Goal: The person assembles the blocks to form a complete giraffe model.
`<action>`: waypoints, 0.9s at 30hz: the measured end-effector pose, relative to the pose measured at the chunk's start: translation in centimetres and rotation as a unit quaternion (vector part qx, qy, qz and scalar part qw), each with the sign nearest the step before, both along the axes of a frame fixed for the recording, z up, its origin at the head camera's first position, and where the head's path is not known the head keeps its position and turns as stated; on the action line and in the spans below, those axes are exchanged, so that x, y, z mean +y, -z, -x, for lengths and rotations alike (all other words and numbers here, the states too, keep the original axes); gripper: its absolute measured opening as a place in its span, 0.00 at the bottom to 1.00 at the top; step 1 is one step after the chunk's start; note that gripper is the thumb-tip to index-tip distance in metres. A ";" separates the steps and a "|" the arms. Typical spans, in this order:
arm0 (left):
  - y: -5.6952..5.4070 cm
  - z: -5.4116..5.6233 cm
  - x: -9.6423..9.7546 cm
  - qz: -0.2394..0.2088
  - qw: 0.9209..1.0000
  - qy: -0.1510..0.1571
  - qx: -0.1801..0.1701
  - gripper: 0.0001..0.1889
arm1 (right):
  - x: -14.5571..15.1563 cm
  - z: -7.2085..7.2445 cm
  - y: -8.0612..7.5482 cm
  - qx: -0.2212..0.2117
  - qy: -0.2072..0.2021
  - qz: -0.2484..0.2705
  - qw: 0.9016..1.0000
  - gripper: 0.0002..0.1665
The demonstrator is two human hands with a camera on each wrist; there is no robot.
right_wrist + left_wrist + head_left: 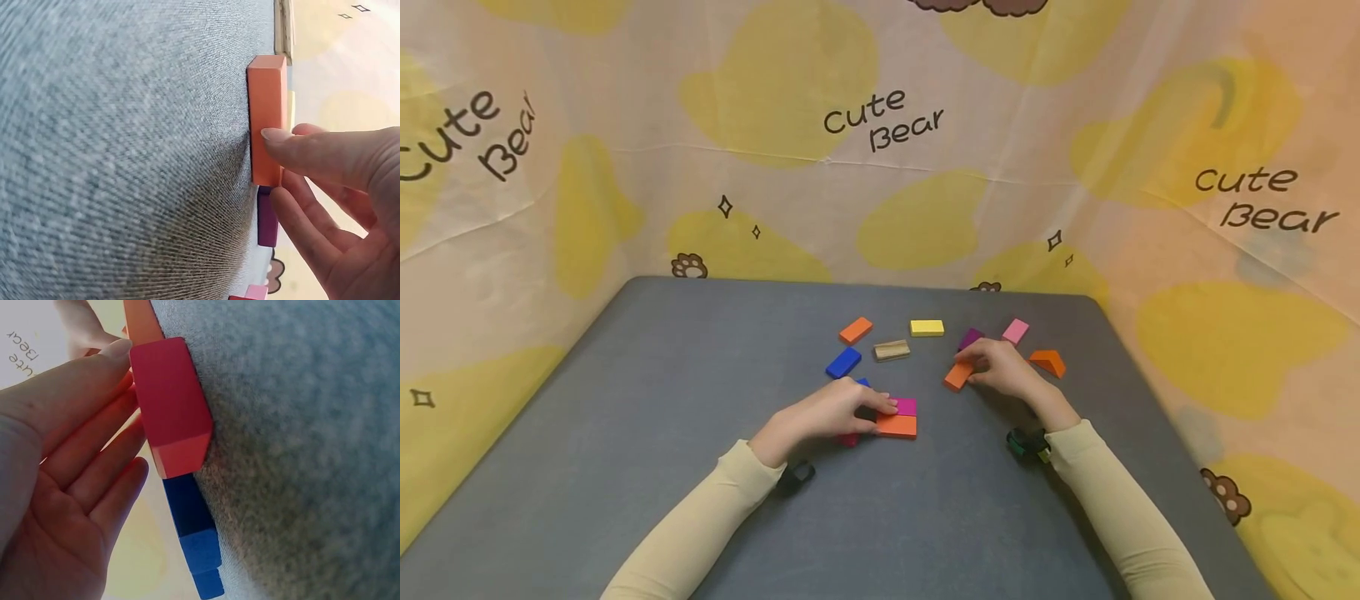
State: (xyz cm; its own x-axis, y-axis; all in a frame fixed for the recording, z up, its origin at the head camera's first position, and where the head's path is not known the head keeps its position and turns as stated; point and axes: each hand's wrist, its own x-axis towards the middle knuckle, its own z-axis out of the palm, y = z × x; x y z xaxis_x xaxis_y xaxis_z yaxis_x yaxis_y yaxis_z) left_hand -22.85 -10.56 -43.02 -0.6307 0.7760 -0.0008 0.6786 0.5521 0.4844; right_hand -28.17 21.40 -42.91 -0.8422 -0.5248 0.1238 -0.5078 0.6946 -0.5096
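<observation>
My left hand touches a magenta block and an orange block, which lie side by side. Its thumb is at the orange block's left end and its index fingertip at the magenta one; the other fingers stay fairly straight. Beneath this hand are a red block and a blue block, largely hidden in the head view. My right hand pinches another orange block between thumb and fingers, close to the tabletop. Just beyond it lies a purple block.
Around the hands on the grey table lie a blue block, an orange block, a wood-coloured block, a yellow block, a pink block and an orange angled block. Patterned cloth walls the table in.
</observation>
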 end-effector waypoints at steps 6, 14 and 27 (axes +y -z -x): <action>0.1 0.1 0.1 -0.001 1.000 -0.001 -0.001 0.20 | 0.1 0.0 0.1 0.014 0.002 -0.015 1.000 0.22; 0.0 0.1 0.0 0.000 1.000 -0.002 -0.005 0.20 | 0.0 0.0 0.1 0.012 -0.004 -0.038 0.999 0.20; 0.0 0.1 0.1 -0.001 1.000 -0.004 -0.009 0.20 | 0.3 0.2 0.1 -0.013 -0.004 -0.032 0.999 0.19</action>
